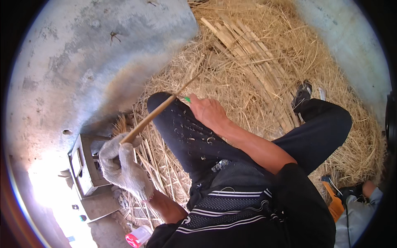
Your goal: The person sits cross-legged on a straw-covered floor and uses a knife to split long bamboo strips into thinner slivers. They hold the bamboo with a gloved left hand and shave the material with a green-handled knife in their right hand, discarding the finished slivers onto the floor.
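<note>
My left hand (124,163), in a pale knit work glove, is closed around the thick near end of a long tan wooden strip (152,117). The strip slants up and away to the right across my left knee and tapers toward its far end. Bare and closed, my right hand (210,112) grips a small green-handled tool (187,99) right beside the strip. Its thin front part seems to touch the strip near the knee; a small knife is possible, but the blade is too small to tell. Pale shavings lie on my dark trousers (194,136).
Split strips (252,53) lie stacked on loose straw (331,95) ahead. At left, a wooden stool-like frame (84,165) stands by the wall (103,53). A clear jar with a red lid (138,236) is near my left elbow. Another person's leg (359,219) and an orange object (334,202) are at lower right.
</note>
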A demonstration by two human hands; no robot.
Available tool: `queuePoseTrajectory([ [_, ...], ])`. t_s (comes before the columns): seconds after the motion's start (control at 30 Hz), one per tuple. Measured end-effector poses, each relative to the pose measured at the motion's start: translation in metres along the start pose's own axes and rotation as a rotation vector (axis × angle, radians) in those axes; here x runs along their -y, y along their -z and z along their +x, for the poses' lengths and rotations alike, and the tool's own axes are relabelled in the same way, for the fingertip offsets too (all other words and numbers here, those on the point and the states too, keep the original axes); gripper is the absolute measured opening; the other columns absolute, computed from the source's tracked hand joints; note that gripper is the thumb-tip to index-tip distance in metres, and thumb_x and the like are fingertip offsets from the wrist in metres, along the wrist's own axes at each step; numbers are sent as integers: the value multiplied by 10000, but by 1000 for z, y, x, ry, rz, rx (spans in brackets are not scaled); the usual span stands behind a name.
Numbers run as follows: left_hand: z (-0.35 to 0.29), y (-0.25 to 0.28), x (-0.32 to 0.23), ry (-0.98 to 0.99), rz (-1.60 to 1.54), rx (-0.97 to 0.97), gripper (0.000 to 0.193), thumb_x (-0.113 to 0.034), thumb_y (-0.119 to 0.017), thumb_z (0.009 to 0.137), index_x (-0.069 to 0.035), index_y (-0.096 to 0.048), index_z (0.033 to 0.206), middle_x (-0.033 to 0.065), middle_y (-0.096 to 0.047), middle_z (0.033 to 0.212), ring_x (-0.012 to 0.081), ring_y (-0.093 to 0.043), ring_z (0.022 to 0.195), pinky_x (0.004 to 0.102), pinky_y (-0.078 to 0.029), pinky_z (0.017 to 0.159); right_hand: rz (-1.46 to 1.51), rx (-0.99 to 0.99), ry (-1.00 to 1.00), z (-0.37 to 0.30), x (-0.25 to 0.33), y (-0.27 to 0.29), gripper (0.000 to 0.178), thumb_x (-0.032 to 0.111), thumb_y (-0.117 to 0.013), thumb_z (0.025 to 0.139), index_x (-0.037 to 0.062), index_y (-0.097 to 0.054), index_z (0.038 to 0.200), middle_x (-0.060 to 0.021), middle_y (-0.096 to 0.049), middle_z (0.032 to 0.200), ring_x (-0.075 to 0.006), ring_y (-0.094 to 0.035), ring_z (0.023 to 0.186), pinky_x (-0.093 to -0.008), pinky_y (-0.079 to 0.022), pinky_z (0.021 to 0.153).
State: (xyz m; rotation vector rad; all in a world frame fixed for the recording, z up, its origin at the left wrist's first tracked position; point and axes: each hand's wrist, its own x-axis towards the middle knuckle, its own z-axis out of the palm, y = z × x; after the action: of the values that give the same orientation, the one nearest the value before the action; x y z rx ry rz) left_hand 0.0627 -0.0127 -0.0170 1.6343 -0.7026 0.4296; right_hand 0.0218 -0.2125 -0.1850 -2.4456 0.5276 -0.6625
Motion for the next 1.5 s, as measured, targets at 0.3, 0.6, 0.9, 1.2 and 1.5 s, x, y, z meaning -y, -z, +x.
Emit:
queuePoseTrajectory([
  [0.3,0,-2,-3,-23,-40,-10,165,-121,-732,844,-7,-617,876,139,-694,846,197,-622,825,358,-520,816,50,173,-35,4,39,11,230,144,-503,959,-25,-530,1113,-190,-571,551,-388,-633,542,-519,-502,534],
  [0.6,-4,-17,-9,-4,-129,-31,197,-110,-738,842,16,-589,873,154,-672,885,199,-639,794,305,-587,703,113,133,-150,13,9,13,248,211,-470,1007,-28,-535,1020,-208,-608,590,-394,-637,542,-486,-512,492],
  [0.9,1,-14,-3,21,-89,-74,159,-77,-699,859,13,-571,885,148,-650,889,191,-634,805,318,-564,728,221,187,-181,6,59,30,274,232,-465,1013,-29,-546,1028,-201,-606,582,-405,-643,553,-512,-507,505],
  [1.2,6,-1,-1,-2,-37,-4,149,-64,-694,860,35,-606,928,169,-668,923,226,-661,818,334,-575,734,294,140,38,-1,92,64,224,232,-513,987,13,-535,944,-193,-585,546,-396,-627,524,-509,-493,495],
  [1.5,16,13,4,-195,131,187,259,-214,-743,838,20,-652,903,162,-685,879,264,-659,851,372,-536,782,167,224,20,-6,104,93,197,230,-529,975,36,-531,942,-180,-590,566,-401,-623,532,-506,-495,487],
])
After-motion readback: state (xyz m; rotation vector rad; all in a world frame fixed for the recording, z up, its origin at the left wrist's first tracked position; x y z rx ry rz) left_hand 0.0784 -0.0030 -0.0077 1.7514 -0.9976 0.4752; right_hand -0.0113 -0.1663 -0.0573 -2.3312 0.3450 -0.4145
